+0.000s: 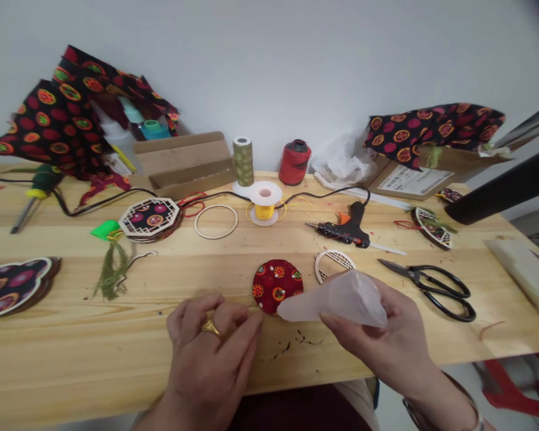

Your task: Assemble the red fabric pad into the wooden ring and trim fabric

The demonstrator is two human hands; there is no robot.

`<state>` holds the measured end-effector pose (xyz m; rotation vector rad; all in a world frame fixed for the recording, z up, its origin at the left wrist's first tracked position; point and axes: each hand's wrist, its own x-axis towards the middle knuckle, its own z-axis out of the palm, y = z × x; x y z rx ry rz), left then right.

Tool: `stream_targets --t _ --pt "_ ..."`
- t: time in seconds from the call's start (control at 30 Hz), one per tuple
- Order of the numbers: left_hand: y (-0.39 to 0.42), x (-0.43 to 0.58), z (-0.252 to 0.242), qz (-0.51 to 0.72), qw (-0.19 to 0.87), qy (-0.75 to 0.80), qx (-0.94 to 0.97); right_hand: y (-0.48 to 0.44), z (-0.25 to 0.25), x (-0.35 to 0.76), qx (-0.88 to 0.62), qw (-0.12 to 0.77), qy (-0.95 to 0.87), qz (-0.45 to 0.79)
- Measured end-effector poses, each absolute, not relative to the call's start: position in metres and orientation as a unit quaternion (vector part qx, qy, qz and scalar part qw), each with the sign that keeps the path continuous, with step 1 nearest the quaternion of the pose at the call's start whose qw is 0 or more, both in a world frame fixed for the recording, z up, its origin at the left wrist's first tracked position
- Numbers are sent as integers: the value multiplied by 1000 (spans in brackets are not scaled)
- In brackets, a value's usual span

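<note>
A round disc covered in red patterned fabric [276, 278] lies on the table, with small pale glossy drops on it. My right hand [397, 335] is closed round a translucent white squeeze bottle [336, 300]. The bottle is tipped over to the left, its narrow end at the disc's lower edge. My left hand [213, 353], with a gold ring on one finger, rests on the table with curled fingers. Its fingertips are close against the disc's lower left edge; whether they pinch anything is hidden. Behind the bottle lies a round wooden lattice frame [318, 266], partly covered.
Black-handled scissors [444, 287] and a black glue gun [348, 227] lie to the right. Behind stand a yellow thread spool [265, 209], a red thread cone [294, 163] and a wooden ring [216, 208]. An octagonal lattice piece [150, 216] and a screwdriver [38, 188] lie left.
</note>
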<state>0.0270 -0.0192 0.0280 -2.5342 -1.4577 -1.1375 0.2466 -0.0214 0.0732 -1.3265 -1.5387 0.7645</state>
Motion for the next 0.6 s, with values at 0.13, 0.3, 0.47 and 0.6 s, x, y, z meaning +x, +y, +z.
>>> stream_targets --t 0.13,0.3,0.47,0.6 --pt "-18 28 28 -361 10 -463 -809 -21 73 243 -541 451 -635 317" --pt "-17 28 27 -335 9 -454 -826 -19 76 241 -538 434 -652 310" --pt "-17 30 26 -318 9 -454 -832 -17 78 241 -535 427 -661 309" --pt "-17 30 26 -319 8 -454 -832 -17 79 244 -535 424 -671 290"
